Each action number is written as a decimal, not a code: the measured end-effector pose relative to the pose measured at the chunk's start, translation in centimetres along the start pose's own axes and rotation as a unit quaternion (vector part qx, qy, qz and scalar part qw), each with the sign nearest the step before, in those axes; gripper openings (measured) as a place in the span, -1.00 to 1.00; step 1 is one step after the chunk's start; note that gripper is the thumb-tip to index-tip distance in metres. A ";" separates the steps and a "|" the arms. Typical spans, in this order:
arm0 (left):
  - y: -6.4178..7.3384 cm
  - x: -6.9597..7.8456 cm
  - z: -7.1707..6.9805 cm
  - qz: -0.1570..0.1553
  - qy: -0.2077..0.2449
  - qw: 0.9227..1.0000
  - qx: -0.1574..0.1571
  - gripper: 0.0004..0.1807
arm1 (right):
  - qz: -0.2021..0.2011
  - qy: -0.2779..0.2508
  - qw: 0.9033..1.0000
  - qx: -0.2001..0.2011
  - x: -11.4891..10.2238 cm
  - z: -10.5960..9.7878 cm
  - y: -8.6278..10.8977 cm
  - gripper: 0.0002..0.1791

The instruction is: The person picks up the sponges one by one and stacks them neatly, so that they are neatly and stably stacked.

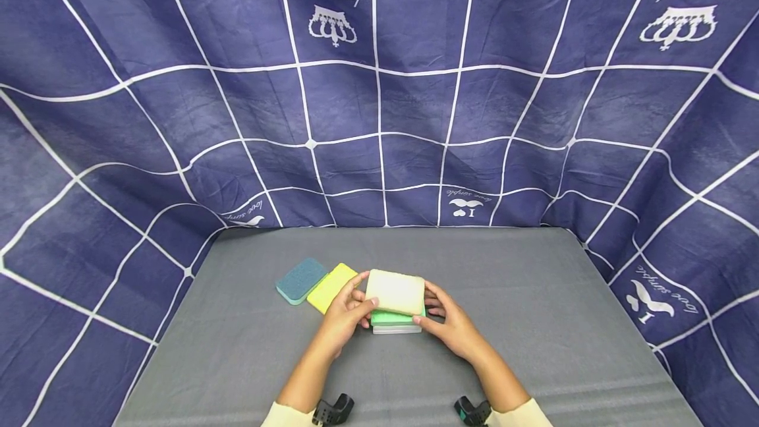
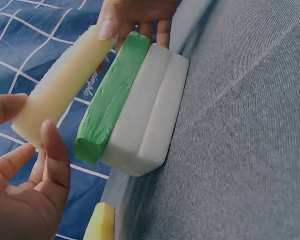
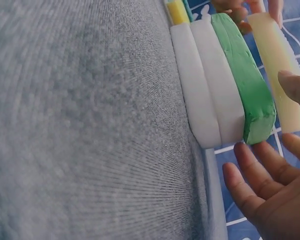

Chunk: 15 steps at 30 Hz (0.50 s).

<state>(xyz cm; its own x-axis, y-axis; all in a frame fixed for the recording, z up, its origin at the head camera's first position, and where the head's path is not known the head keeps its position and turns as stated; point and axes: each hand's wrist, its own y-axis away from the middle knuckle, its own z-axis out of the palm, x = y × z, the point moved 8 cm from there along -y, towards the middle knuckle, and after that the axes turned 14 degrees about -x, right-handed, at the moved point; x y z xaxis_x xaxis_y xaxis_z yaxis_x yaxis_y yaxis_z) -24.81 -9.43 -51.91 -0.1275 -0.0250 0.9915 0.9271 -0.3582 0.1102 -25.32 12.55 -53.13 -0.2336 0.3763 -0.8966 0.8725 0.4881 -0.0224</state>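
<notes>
While pinching cream sponge [image 1: 395,291] by left end with left hand [image 1: 348,312], pinched right end with right hand [image 1: 453,328], spare fingers loosely spread. Held sponge tilted, just above green block [image 2: 112,100] topping two white blocks [image 2: 132,112], midway between side edges of worktop [image 1: 534,321]. Nearer left edge, saw yellow sponge [image 1: 331,287] beside blue-green sponge [image 1: 302,279]. Apparently mid-stacking; called for levelling, lowering, then release.

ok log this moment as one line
left hand: pinches cream sponge | right hand: same | sponge: above green block | green block: atop white blocks
</notes>
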 end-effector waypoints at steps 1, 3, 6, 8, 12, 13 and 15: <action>0.0 0.0 0.0 -0.002 -0.005 1.000 -0.004 -0.27 | -0.005 -0.002 1.000 0.001 -0.1 0.0 0.0 -0.16; 0.1 0.0 0.1 -0.006 -0.023 1.000 -0.012 -0.23 | -0.009 -0.008 1.000 0.001 -0.2 -0.2 0.0 -0.15; 0.2 0.2 0.2 -0.006 -0.065 0.998 -0.023 -0.15 | -0.004 -0.010 1.000 0.001 -0.3 -0.3 0.1 -0.15; 0.3 0.4 0.1 -0.004 -0.094 0.995 -0.028 -0.09 | -0.001 -0.012 1.000 0.001 -0.4 -0.4 0.2 -0.17; 0.3 0.5 -0.2 0.004 -0.145 0.989 -0.020 -0.07 | 0.001 -0.018 1.000 0.000 -0.4 -0.6 0.4 -0.21; 0.3 0.4 -0.3 0.002 -0.160 0.987 -0.013 -0.09 | 0.003 -0.019 1.000 -0.002 -0.3 -0.6 0.4 -0.22; 0.4 0.4 -0.4 0.005 -0.185 0.983 0.000 -0.12 | 0.006 -0.016 1.000 -0.007 -0.2 -0.6 0.5 -0.23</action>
<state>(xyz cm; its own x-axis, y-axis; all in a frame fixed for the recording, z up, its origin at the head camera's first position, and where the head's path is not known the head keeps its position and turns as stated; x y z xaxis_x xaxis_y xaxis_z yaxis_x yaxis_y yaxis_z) -24.65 -9.92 -51.46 0.0181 0.3120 0.9499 0.9273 -0.3605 0.1008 -25.09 13.17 -52.65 -0.2086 0.3563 -0.9108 0.8688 0.4952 -0.0053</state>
